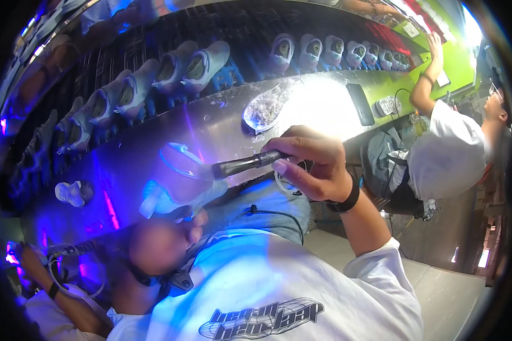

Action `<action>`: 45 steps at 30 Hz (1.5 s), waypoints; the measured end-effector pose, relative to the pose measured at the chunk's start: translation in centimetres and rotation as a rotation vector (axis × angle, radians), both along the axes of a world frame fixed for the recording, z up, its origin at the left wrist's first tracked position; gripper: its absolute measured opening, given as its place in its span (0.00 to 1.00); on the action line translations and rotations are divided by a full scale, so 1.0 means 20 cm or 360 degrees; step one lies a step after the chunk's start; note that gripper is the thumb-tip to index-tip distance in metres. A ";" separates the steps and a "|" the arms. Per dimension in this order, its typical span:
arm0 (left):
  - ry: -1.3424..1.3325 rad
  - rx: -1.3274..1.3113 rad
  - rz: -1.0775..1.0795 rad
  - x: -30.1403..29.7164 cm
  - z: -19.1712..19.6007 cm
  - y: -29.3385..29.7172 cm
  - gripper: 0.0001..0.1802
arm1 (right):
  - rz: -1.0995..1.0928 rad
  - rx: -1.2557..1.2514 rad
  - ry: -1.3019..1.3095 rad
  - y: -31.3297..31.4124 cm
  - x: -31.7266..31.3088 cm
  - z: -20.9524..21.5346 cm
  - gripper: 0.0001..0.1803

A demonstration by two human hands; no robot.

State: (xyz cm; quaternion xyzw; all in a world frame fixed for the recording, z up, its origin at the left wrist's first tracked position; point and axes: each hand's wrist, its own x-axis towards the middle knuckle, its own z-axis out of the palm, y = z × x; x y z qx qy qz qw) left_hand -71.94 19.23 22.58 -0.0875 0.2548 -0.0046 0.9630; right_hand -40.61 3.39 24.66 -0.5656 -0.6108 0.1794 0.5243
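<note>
My right hand [318, 165] is closed round the dark handle of a brush [244, 165]. The bristle end of the brush is over or against a pale shoe [182, 173], whose edges glow blue under violet light; I cannot tell whether they touch. My left hand [159, 244] is at the lower side of the shoe, a black band on its wrist. Most of this hand is blurred, but its curled fingertips show by the shoe and seem to grip it. Beyond the brush an oval dish [260, 111] with a crusted whitish inside sits on the metal bench [222, 116].
Rows of white shoes [205, 65] stand on blue holders along a dark conveyor [244, 34]. A dark flat slab [360, 105] lies right of the dish. A white shoe-like piece [71, 193] rests at left. One person [449, 148] reaches to a green panel; another's hand [31, 261] is at far left.
</note>
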 end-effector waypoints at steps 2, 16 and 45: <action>-0.0082 0.0069 0.0015 0.04 -0.02 -0.03 0.25 | -0.0015 -0.0070 0.0088 -0.01 0.00 -0.04 0.12; 0.0384 0.1192 -0.0118 0.30 -0.07 -0.06 0.22 | -0.0391 -0.0742 0.0677 -0.13 -0.11 -0.24 0.11; 0.1276 0.4225 -0.1582 1.60 -0.22 1.20 0.25 | -0.1009 -0.0304 0.1290 -0.38 0.01 -0.44 0.09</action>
